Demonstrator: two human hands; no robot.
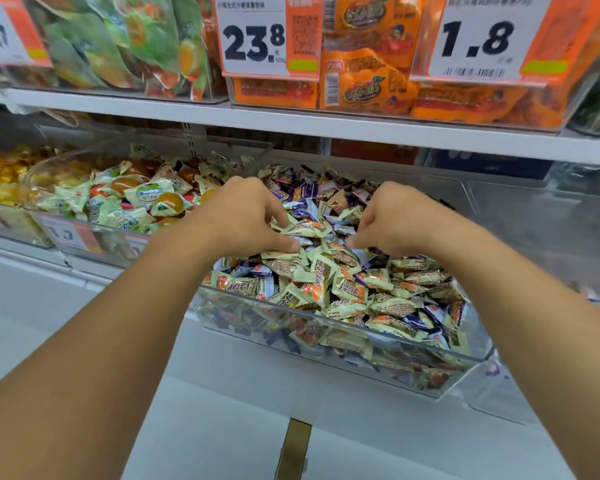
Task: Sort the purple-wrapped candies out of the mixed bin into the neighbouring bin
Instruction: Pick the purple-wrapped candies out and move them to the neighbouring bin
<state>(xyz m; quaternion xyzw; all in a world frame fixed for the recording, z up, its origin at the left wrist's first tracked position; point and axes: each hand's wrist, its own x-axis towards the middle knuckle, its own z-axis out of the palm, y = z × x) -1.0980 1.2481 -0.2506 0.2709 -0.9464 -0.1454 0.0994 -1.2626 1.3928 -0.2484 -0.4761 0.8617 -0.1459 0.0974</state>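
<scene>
At far left on the lower shelf, a bin of yellow sweets sits beside the left bin, which holds pale green packets and orange jellies. A price tag hangs on its front wall.

Your left hand is down in the mixed bin, at its left-centre. Its fingers are curled into the pile, thumb against a cream candy; you cannot tell whether it grips one.

Purple candies lie scattered through the mixed bin, most densely at the rear between your two hands, with more near the front right corner. Cream-wrapped candies cover most of the surface.

Your right hand is just right of the left, knuckles up, fingers curled down into the pile. Its fingertips are hidden, so any grasp cannot be confirmed.

Right of the mixed bin stands a clear bin.

Above, the upper shelf carries green bags, an orange tag reading 23.8, orange packs and a tag reading 1.8.
</scene>
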